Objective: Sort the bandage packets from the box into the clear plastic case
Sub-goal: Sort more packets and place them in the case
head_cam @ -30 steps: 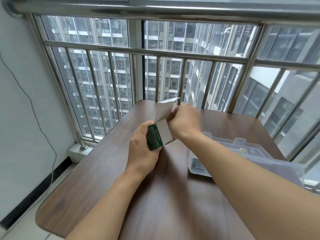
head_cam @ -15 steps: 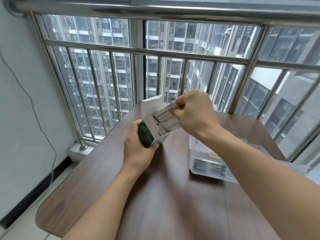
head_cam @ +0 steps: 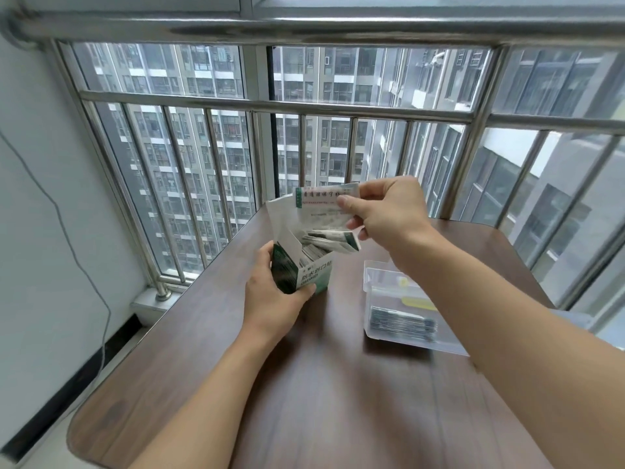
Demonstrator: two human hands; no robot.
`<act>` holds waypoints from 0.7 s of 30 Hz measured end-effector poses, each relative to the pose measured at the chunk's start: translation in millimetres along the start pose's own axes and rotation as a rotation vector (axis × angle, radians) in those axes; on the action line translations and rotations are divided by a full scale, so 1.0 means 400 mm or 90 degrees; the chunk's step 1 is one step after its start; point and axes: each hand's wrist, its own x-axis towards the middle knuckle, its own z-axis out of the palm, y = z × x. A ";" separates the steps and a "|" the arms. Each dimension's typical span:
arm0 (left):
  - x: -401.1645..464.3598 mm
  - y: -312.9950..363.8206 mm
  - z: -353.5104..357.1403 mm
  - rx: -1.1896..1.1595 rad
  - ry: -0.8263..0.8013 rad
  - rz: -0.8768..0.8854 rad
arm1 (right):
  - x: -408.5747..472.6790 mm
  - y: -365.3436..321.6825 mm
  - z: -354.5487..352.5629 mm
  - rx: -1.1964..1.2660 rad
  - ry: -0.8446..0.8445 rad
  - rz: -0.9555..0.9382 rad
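Observation:
My left hand (head_cam: 270, 299) grips a green and white bandage box (head_cam: 304, 272) above the table, its top flap open. My right hand (head_cam: 385, 211) pinches a white sheet with green print (head_cam: 321, 206), lifted just above the box mouth. Below it a bunch of bandage packets (head_cam: 333, 240) sticks out of the box toward my right fingers. The clear plastic case (head_cam: 382, 275) lies on the table to the right, lid open, with a stack of packets (head_cam: 402, 323) in its near part. My right forearm hides part of the case.
The brown wooden table (head_cam: 321, 384) has a rounded near-left corner. A steel railing (head_cam: 304, 106) and windows run behind and to the right. A white wall with a thin cable (head_cam: 84, 275) stands on the left.
My right hand has pulled the white sheet and a bunch of packets up out of the box and risen to the right. The box flap has swung open. My left hand has kept its hold.

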 end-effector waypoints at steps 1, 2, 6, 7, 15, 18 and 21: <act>0.002 -0.002 -0.001 0.003 0.001 -0.005 | -0.001 -0.003 0.000 0.019 -0.003 0.015; 0.004 -0.004 -0.001 0.004 0.003 -0.009 | -0.002 -0.006 0.001 0.030 -0.007 0.025; 0.009 -0.008 -0.005 0.012 0.017 -0.017 | -0.004 -0.026 -0.003 0.138 0.006 0.067; 0.010 -0.010 -0.006 0.013 0.018 -0.018 | -0.008 -0.031 -0.009 0.190 0.013 0.093; -0.029 0.069 -0.041 -0.015 0.147 0.049 | -0.115 -0.019 -0.094 0.391 -0.003 0.217; -0.073 0.203 -0.075 -0.092 0.300 0.328 | -0.165 -0.016 -0.120 0.410 -0.006 0.215; -0.135 0.367 -0.009 -0.370 0.095 0.231 | -0.218 -0.006 -0.133 0.491 -0.033 0.229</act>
